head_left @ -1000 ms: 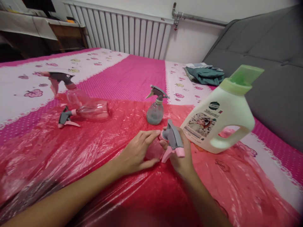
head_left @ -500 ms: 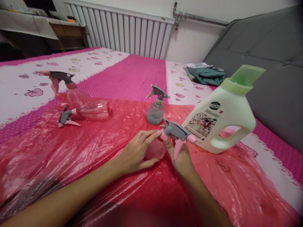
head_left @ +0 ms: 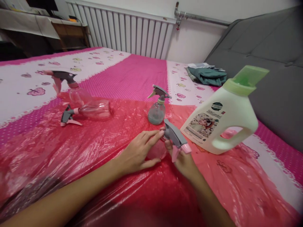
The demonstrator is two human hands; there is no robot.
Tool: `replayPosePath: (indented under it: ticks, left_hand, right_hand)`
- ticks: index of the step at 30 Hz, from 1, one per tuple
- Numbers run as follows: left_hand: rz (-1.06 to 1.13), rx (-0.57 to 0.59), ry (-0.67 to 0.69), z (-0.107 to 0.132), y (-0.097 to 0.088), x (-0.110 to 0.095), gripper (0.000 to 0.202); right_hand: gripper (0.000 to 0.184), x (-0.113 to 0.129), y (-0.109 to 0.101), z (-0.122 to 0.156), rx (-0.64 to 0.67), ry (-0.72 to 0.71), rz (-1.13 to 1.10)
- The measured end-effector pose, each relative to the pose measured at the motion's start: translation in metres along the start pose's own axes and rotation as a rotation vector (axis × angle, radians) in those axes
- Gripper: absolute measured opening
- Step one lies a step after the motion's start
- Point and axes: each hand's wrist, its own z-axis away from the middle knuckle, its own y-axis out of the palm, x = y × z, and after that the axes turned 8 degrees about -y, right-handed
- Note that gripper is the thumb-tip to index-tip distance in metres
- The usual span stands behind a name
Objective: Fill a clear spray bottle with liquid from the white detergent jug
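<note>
My left hand (head_left: 138,153) is wrapped round the clear pink body of a small spray bottle (head_left: 156,150) that stands on the red plastic sheet (head_left: 71,151). My right hand (head_left: 183,159) grips the bottle's grey and pink trigger head (head_left: 175,137) at the neck, its fingers closed round it. Just behind stands a grey spray bottle (head_left: 156,108). Right of my hands is a large white detergent jug (head_left: 220,116) with a green cap.
Two more clear spray bottles are at the left, one upright (head_left: 71,88), one lying on its side (head_left: 91,110). Folded green clothes (head_left: 207,75) lie at the back right by the grey headboard (head_left: 267,63). A white radiator (head_left: 125,31) lines the far wall.
The trigger head has been turning on the bottle: its nozzle swung from pointing down-right, out to the right, and back toward me. My left hand has kept still on the bottle.
</note>
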Motion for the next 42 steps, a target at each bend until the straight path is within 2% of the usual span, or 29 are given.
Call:
replayPosePath:
  ticks: [3,7,12,17,21,25,28,33,38,42]
  left_hand:
    - [0.006,0.006,-0.006,-0.001,0.0,0.0,0.095]
    - [0.019,0.012,-0.021,-0.002,0.0,-0.001,0.093]
    - [0.037,0.009,-0.019,-0.002,-0.002,-0.002,0.093]
    - [0.007,0.01,-0.044,-0.002,-0.001,-0.003,0.096]
    - [-0.017,0.005,-0.042,-0.001,0.0,-0.002,0.099]
    - [-0.001,0.014,-0.043,-0.002,-0.002,-0.002,0.1]
    - [0.014,0.013,-0.053,-0.003,-0.003,-0.003,0.1]
    - [0.013,0.015,-0.074,-0.003,-0.003,-0.005,0.098]
    - [-0.027,0.043,-0.078,0.0,-0.001,-0.003,0.082]
    - [-0.058,0.038,-0.072,0.003,0.001,0.0,0.085]
  right_hand:
    - [0.053,0.002,0.001,-0.002,0.047,0.033,-0.051]
    - [0.046,0.0,0.004,-0.001,0.043,0.051,-0.077]
    - [0.038,-0.007,0.007,0.001,-0.021,0.015,-0.164]
    - [0.031,-0.01,0.012,0.001,-0.097,0.029,-0.114]
    - [0.037,-0.011,0.015,0.004,-0.09,0.057,-0.108]
    - [0.053,-0.012,0.015,0.007,-0.021,-0.012,-0.159]
    - [0.061,-0.012,0.014,0.007,-0.028,-0.043,-0.196]
    - [0.052,-0.01,0.016,0.004,-0.066,0.001,-0.156]
    - [0.043,-0.008,0.018,0.001,-0.158,-0.003,-0.078]
    - [0.042,-0.006,0.018,-0.001,-0.16,-0.02,-0.076]
